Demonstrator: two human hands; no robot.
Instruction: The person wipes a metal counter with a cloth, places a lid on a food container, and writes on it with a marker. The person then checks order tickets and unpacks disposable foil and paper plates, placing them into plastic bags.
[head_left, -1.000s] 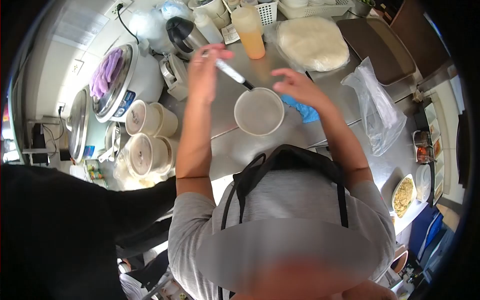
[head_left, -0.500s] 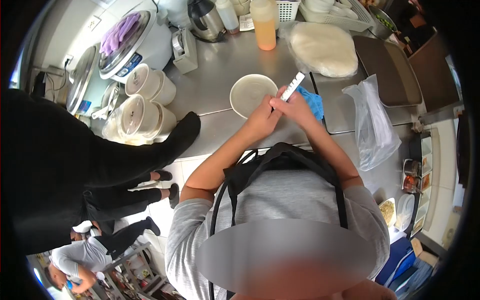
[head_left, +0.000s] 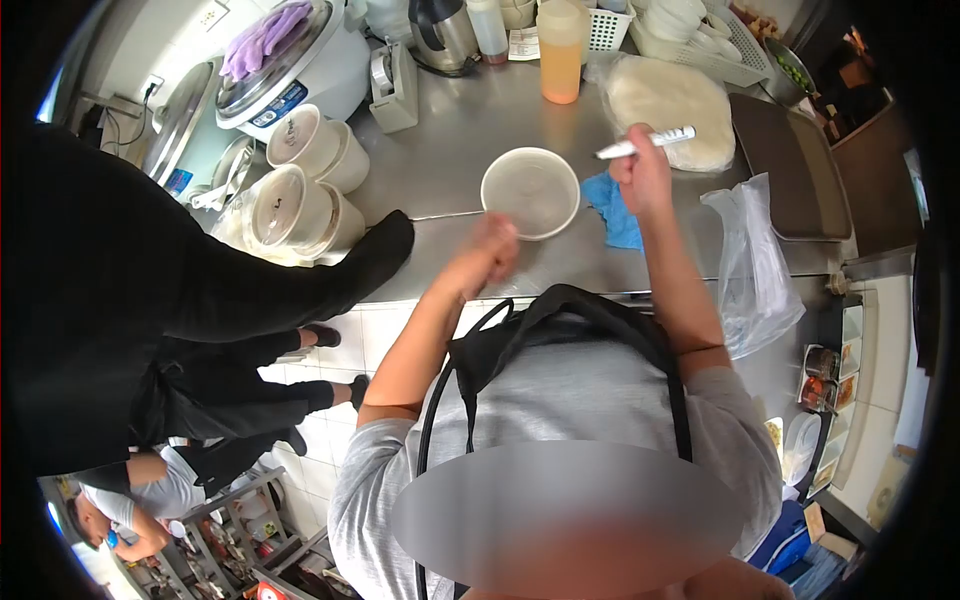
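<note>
Directions are read from the centre of the round white container (head_left: pixel 530 193), with 12 o'clock at the top of the head view. The container rests on the metal counter (head_left: pixel 450 140). Whether a clear lid covers it cannot be determined.

Right hand (head_left: pixel 643 170): located near 3 o'clock, apart from the container. The grip is narrow, with the fingers closed around a white marker (head_left: pixel 675 135). The dark end of the marker points between 8 and 9 o'clock.

Left hand (head_left: pixel 487 255): located at 7 o'clock, overlapping the container rim in view; contact cannot be confirmed. The fingers are curled but blurred; whether they grip anything cannot be determined.

Adjacent items: a blue cloth (head_left: pixel 612 208) lies at 3 o'clock, just beside the container. A bottle of orange liquid (head_left: pixel 562 65) stands between 12 and 1 o'clock. A plastic-wrapped white round item (head_left: pixel 672 105) lies at 2 o'clock. A brown tray (head_left: pixel 790 165) lies at 3 o'clock, beyond the cloth. Stacked lidded tubs (head_left: pixel 277 205) stand at 9 o'clock. A tape dispenser (head_left: pixel 395 95) stands at 10 o'clock. Another person's dark sleeve (head_left: pixel 300 270) extends over the counter edge at 8 o'clock.
</note>
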